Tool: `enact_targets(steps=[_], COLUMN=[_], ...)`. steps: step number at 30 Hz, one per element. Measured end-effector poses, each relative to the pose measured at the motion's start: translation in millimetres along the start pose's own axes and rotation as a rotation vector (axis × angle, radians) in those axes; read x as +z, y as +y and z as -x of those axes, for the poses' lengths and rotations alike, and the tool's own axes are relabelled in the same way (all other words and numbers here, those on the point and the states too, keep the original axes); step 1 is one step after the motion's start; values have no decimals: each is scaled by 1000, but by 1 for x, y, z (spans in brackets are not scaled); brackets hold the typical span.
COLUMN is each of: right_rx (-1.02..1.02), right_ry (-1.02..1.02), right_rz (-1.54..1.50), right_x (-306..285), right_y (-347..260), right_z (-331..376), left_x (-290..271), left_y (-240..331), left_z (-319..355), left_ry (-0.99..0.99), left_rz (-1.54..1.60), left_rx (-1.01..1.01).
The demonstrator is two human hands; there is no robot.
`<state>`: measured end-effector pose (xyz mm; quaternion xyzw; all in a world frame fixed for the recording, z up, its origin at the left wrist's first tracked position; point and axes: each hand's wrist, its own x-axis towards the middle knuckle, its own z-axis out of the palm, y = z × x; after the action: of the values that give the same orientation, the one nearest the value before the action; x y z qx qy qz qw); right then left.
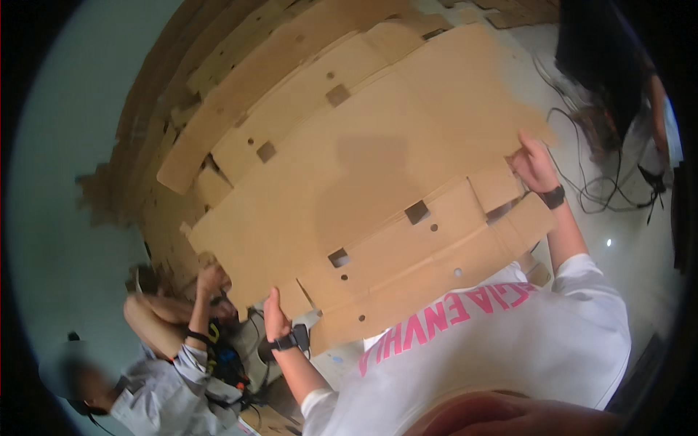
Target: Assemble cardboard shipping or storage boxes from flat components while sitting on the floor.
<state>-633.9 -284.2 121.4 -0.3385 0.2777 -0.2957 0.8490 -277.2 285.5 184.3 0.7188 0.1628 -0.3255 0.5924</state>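
A large flattened cardboard box [291, 211] with flaps, square cut-outs and small round holes spreads out in front of me, tilted up to the right. My left hand [275, 317] grips its near left edge, thumb on top and fingers hidden underneath. At the near right edge, my right hand [536, 167] holds the same sheet, its thumb raised along the board and the other fingers mostly behind it. Dark bands circle both my wrists. A shadow falls across the middle of the sheet.
More flattened cardboard [254, 109] lies piled on the far side. At the left sits a co-worker [167, 385], one hand [212, 278] close to the sheet's left corner. Black cables [582, 196] trail over the pale floor at the right, below a dark upright object [600, 65].
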Motion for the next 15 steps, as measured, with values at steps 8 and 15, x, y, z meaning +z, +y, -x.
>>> enact_targets(steps=[8, 15], right_rx=[224, 271], right_ry=[-143, -440], right_rz=[-505, -676], right_x=[21, 77], right_y=[-3, 11], right_z=[-51, 5], left_x=[27, 102], left_y=[19, 50], left_z=[8, -23], left_ry=[-257, -397], left_rz=[-26, 401], left_rx=[219, 160])
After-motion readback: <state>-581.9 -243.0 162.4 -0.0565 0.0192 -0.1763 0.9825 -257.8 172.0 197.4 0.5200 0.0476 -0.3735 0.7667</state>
